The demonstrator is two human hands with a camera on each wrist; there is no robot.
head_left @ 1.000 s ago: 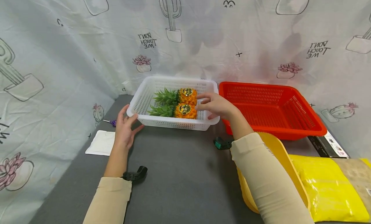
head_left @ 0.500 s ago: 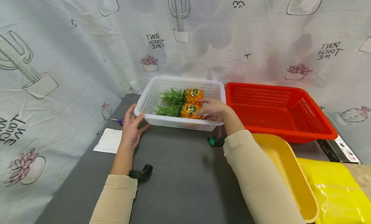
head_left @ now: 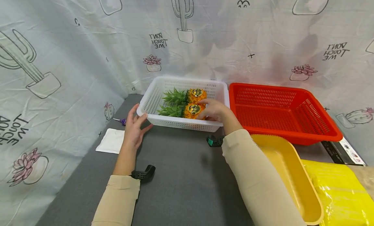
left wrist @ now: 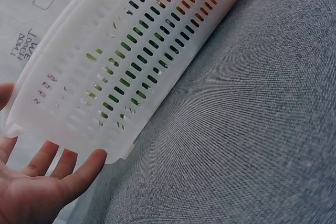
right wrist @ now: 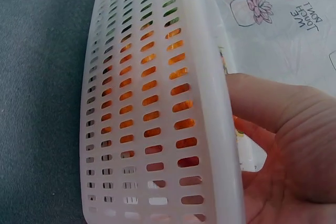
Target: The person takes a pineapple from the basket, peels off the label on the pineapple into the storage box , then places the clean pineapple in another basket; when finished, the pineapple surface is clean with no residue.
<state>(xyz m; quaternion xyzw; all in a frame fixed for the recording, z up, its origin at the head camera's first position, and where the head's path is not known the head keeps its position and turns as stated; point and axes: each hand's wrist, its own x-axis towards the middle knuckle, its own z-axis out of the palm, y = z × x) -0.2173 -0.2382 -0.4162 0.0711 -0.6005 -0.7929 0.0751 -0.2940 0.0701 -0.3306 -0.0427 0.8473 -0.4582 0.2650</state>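
In the head view, two small orange pineapples with green leaves and round black-and-yellow labels lie side by side in a white slotted plastic basket [head_left: 175, 120]. My right hand [head_left: 216, 110] reaches over the basket's right end. Its thumb and fingers curl round the base of the front pineapple [head_left: 191, 111]; the other fingertips are hidden inside. Just behind it lies the back pineapple [head_left: 195, 95]. My left hand [head_left: 133, 130] grips the basket's front-left corner. In the left wrist view some fingers [left wrist: 86, 169] sit below that corner, while one tip is over the rim.
Right of the white basket stands a red slotted basket [head_left: 277, 122]. Nearer are a yellow tray [head_left: 287, 174] and yellow packages [head_left: 339, 190]. A flat box [head_left: 342, 151] lies partly under the red basket. At left are a white packet [head_left: 111, 141] and a purple-wrapped lollipop [head_left: 122, 121].
My right hand has lowered into the white basket and closed in round the front pineapple's base. The left hand keeps its place at the corner. The head view has shifted slightly.
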